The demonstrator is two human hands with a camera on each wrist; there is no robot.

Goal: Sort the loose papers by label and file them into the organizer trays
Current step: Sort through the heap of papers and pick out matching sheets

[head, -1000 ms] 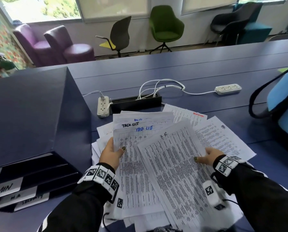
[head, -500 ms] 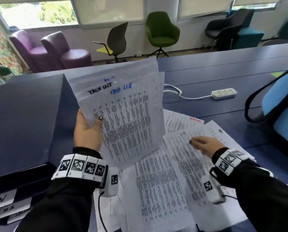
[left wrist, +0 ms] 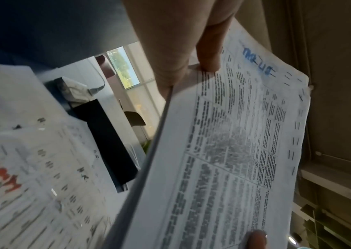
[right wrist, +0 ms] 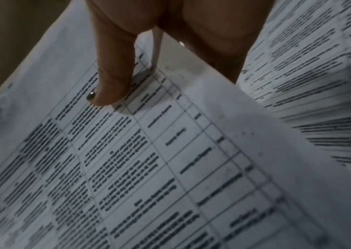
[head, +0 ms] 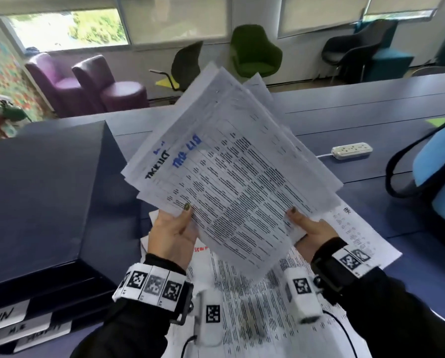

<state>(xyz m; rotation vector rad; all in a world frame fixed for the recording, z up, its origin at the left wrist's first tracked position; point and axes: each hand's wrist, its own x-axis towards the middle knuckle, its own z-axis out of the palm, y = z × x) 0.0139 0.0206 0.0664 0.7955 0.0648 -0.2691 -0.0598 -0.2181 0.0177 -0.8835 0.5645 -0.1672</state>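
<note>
Papers lie loose on the blue table nearest us, printed sheets overlapping under our wrists, one with a red handwritten label at its corner. Just above them we hold a lifted stack of sheets in both hands, tilted so its top corner points away from us. Our left hand grips the stack's lower left edge, thumb on the front and fingers behind; the left wrist view shows that thumb pressed on the printed face near blue handwriting. Our right hand pinches the lower right edge, thumb on top, and the right wrist view shows the thumb flat on a ruled table of text. The front sheet bears a blue label and the one behind it a black label, both handwritten. To our left stands the dark organizer, its trays carrying white label strips. Farther off a white power strip rests on the table, and beyond it chairs stand under the windows.
</note>
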